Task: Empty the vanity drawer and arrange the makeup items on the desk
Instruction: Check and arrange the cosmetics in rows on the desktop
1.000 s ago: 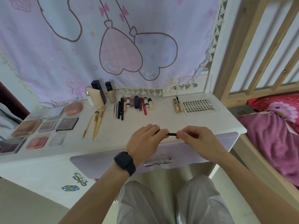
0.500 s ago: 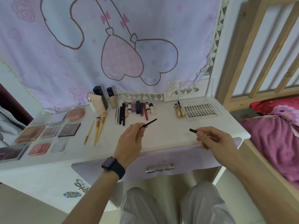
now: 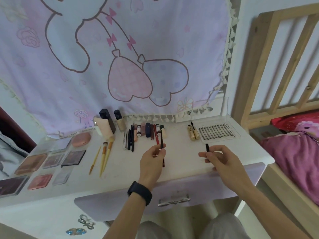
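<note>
Two halves of one slim black pen, prob. held apart to check the tip: left grip (image 3: 151, 163) pinches the wand (image 3: 162, 141) upright, right grip (image 3: 222, 161) pinches the cap (image 3: 207, 147), both over the desk (image 3: 183, 149) nr the pencil row (image 3: 131, 138), its likely spot.

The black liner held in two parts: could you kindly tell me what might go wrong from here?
The left hand pinches the liner stick close to the row of pencils and tubes; it might knock them. The right hand pinches the small cap near the front edge of the desk; dropped, it could roll off.
</note>
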{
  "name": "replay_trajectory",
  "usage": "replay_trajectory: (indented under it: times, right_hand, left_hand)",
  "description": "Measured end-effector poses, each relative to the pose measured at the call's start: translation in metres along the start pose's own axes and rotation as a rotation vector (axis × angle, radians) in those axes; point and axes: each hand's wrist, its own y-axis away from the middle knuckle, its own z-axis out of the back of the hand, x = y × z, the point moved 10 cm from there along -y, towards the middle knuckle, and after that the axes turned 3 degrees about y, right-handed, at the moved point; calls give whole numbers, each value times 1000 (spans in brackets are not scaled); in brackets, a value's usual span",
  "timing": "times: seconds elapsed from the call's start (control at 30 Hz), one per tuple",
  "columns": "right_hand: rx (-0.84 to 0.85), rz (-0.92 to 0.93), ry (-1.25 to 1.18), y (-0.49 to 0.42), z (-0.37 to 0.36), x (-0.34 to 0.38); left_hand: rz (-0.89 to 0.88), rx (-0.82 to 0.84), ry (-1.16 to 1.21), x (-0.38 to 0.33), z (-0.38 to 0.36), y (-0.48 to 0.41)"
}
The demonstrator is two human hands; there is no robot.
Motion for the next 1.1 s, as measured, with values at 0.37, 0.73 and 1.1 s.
replay_trajectory:
  times: [0.37, 0.73, 1.1]
  right_hand:
    - [-77, 33, 429, -76, -13, 16]
    - [16, 35, 1052, -139, -62, 34]
    - [-8, 125, 1196, -138, -68, 38]
  left_hand:
    - [22, 14, -406, -10, -57, -64]
    - [3, -64, -462, -4, -60, -81]
    - [-158, -32, -599, -8, -58, -63]
